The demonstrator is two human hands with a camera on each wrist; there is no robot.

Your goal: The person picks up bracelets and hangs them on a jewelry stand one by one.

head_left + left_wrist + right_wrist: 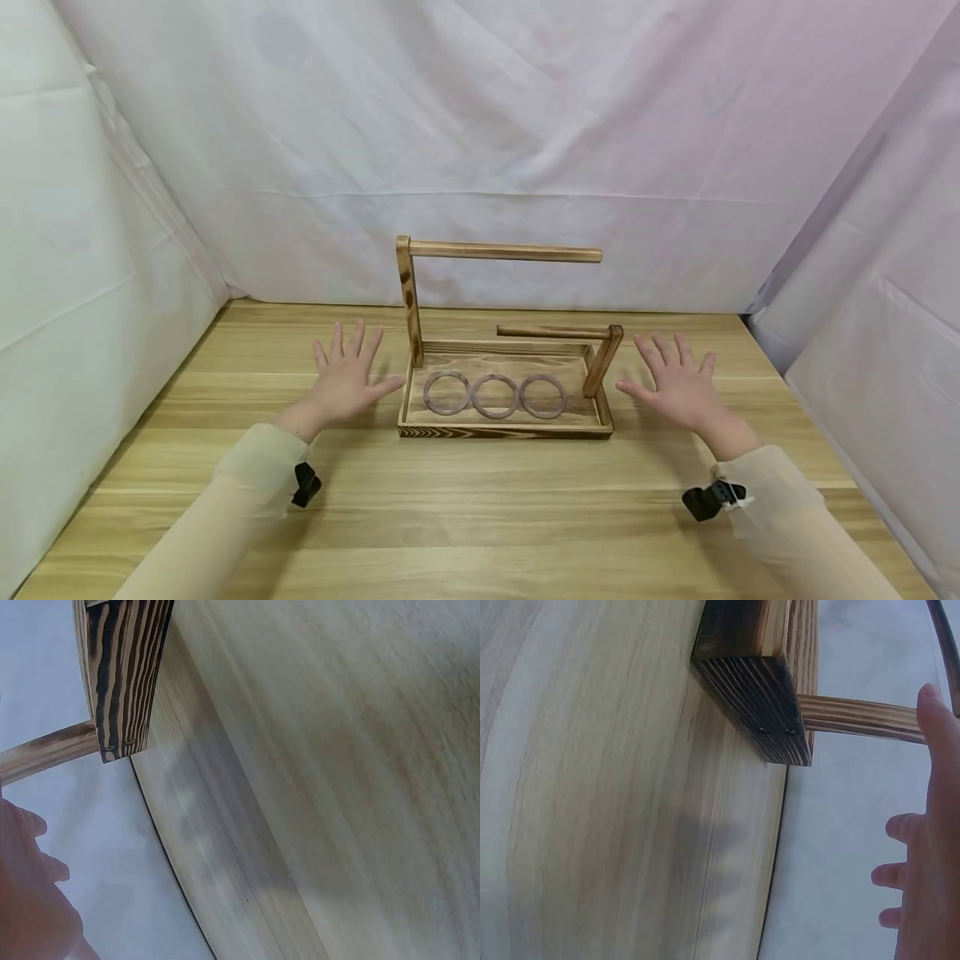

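Note:
A wooden tray stand (502,432) with dark burnt grain sits on the table between my hands. Its tall left post carries a long bar (506,251) pointing right; the short right post holds a lower bar (553,332) pointing left. Three translucent, pale purple bangles (495,416) lie in a row inside the tray. My left hand (347,382), fingers spread, is beside the tray's left end with the thumb near its rim. On the other side my right hand (681,390) is spread too, its thumb close to the short post. Neither hand holds anything.
The wood-grain table (480,517) extends around the stand. White cloth (480,108) hangs behind it and along both sides. Small black devices (305,485) are strapped at both wrists over pale sleeves.

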